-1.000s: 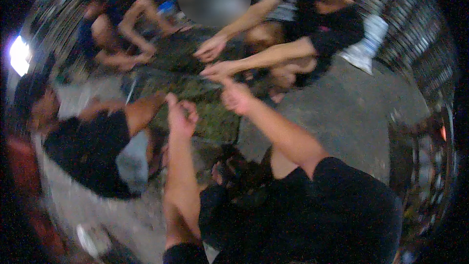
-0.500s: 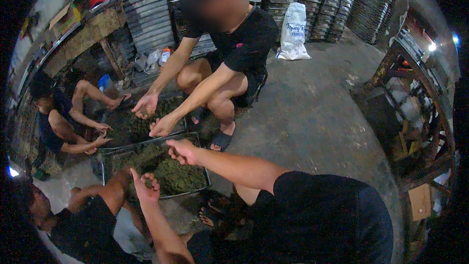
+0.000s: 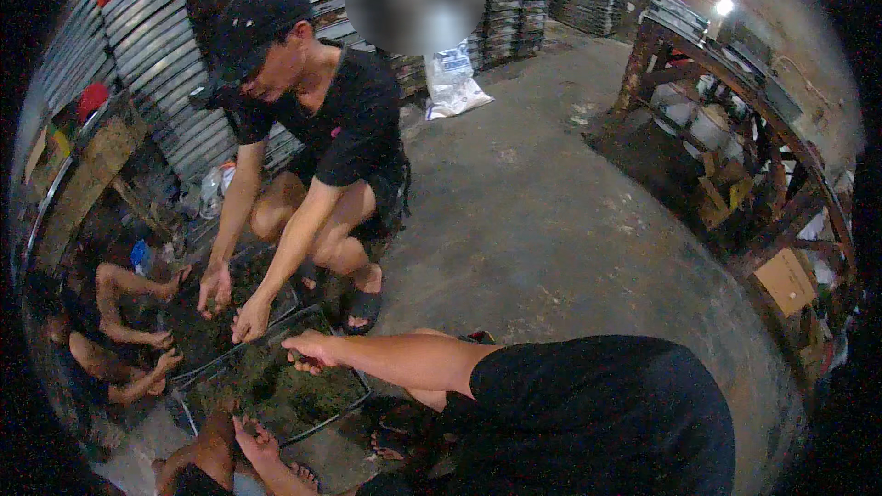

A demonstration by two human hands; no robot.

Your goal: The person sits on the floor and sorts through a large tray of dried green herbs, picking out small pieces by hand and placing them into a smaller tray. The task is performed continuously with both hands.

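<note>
My left hand (image 3: 258,443) is at the lower edge of a metal-rimmed tray (image 3: 328,331) of dark greenish, crumbly material (image 3: 299,390). Its palm faces up, thumb apart and fingers loosely bent, with nothing visible in it. Over the tray's right part, my right hand (image 3: 309,349) has its fingers curled, and whatever they may hold is hidden. Just beyond it, a crouching co-worker's hands (image 3: 253,317) hang above a second tray (image 3: 290,287) of similar dark material, fingers bent.
Another person (image 3: 96,331) sits at the left, someone's knee (image 3: 216,445) at the bottom. Stacked metal trays (image 3: 152,73) line the back near a white sack (image 3: 455,83). A wooden bench (image 3: 115,152) is at left, a rack (image 3: 634,69) and cardboard (image 3: 781,280) at right, concrete floor between.
My view has swung right, so trays and people sit further left. Both my hands appear lower in view, still with bent fingers. The crouching co-worker's hands have dropped closer to the trays.
</note>
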